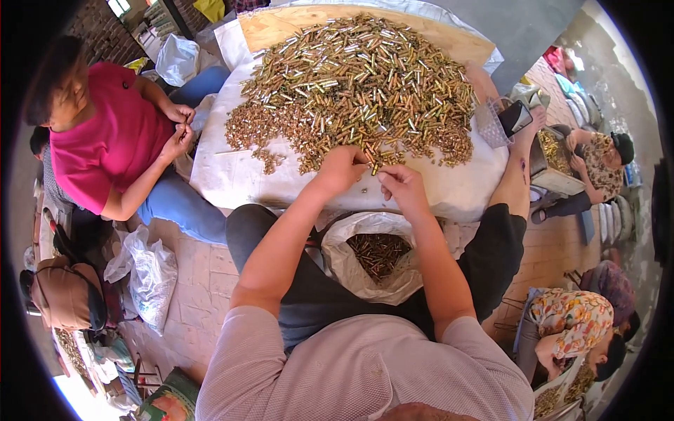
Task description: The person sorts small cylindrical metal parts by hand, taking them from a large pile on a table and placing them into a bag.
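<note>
Over the front part of the table, my left hand (342,168) is closed in a pinch at a small brass-coloured metal tube (374,169). My right hand (404,188) comes close from the other side, thumb and finger pressed together near the same tube; whatever is in its fingertips is too small to make out. Just beyond both hands spreads a large heap of small brass and silver metal tubes (358,84). Smaller coppery pieces (256,130) lie at its left side. Between my legs stands an open white sack (337,242) holding many brownish metal pieces (378,256).
A white cloth (225,175) covers the table, with a wooden board (270,28) at its far edge. On the left sits a person in a pink top (116,133), hands together. A purse-like mesh basket (491,125) with a phone (516,118) is at the right. Other people work farther off.
</note>
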Available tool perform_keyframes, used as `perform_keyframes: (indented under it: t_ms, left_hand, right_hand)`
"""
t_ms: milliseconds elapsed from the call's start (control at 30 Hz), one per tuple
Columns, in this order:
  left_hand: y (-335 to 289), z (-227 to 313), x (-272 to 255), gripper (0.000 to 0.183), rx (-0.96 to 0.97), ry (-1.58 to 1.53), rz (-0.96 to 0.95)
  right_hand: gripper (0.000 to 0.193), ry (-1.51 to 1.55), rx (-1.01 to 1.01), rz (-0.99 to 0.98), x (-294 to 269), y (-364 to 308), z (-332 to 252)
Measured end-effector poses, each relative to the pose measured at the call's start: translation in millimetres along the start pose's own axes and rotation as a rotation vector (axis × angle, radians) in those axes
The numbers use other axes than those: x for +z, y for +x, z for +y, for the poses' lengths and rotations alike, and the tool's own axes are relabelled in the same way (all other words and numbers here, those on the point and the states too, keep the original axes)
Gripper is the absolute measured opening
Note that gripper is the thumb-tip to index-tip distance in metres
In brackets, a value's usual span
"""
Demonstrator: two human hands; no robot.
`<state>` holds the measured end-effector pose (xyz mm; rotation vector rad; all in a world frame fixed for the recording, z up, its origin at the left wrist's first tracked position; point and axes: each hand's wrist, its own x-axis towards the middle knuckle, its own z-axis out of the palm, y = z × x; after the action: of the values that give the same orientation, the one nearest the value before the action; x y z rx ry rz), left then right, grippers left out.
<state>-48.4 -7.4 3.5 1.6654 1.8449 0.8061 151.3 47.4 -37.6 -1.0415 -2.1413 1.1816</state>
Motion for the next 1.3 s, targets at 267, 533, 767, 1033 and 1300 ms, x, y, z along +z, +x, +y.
perform_keyframes:
  t_ms: [267, 533, 767, 1033, 1300]
  left_hand:
    - [0.2, 12.3, -4.7, 0.024, -0.064, -0.9, -0.189]
    - [-0.8, 18.5, -4.6, 0.028, -0.134, -1.069, -0.153]
    - [0.8, 12.8, 1.1, 0.022, -0.132, -1.054, -0.179]
    - [-1.3, 15.2, 0.2, 0.017, -0.155, -1.052, -0.177]
    - [-3.1, 19.1, -0.2, 0.016, -0.155, -1.039, -0.172]
  right_hand:
    - [0.011, 0.956, 0.199, 0.056, -14.5, -11.8, -19.9]
    - [0.009, 1.04, 0.203, 0.047, -13.5, -13.3, -20.3]
    - [0.009, 1.068, 0.2, 0.056, -14.1, -13.8, -26.1]
    - [0.009, 1.066, 0.196, 0.047, -17.4, -15.1, -32.7]
    - [0.01, 1.091, 0.211, 0.073, -15.0, -16.7, -31.7]
